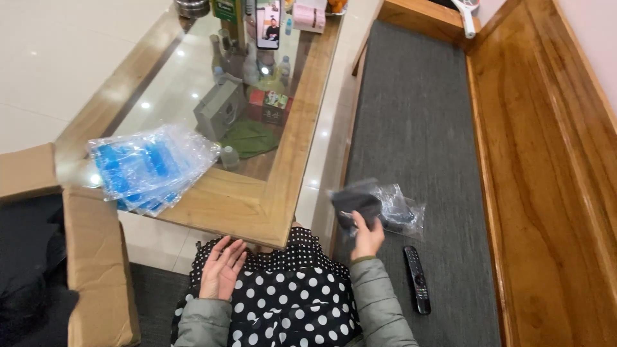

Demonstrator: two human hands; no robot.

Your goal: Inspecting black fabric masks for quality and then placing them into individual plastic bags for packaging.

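On the grey bench cushion (418, 128) at right, head view: right hand (367, 236) has its fingers closed on a dark folded cloth item (355, 203), which sits at the mouth of a clear plastic bag (398, 209). Bag lies flat on the cushion, just right of the hand. Can't tell how far the cloth sits inside the bag; the far end of the bag also looks dark. Black remote (417, 280) lies near, just right of the forearm, apart from the bag.

Left hand (222, 268) is released, fingers spread, palm up, resting on the polka-dot lap (283, 302). Holds nothing.

Left of centre: wooden glass-top table (231, 209). Stack of clear bags with blue contents (149, 168) sits on its near-left corner, overhanging the edge. That pile reads as bagged already. Far end of the table carries a phone on a stand (268, 24) and small clutter; a lower shelf under the glass holds a grey box (220, 109) and a green item (249, 138).

Near left: open cardboard box (96, 270), dark contents inside, details not readable.

Progress, as a judgement: several bags stacked on the table, one bag-and-cloth pair in hand now, and the box likely holds more.
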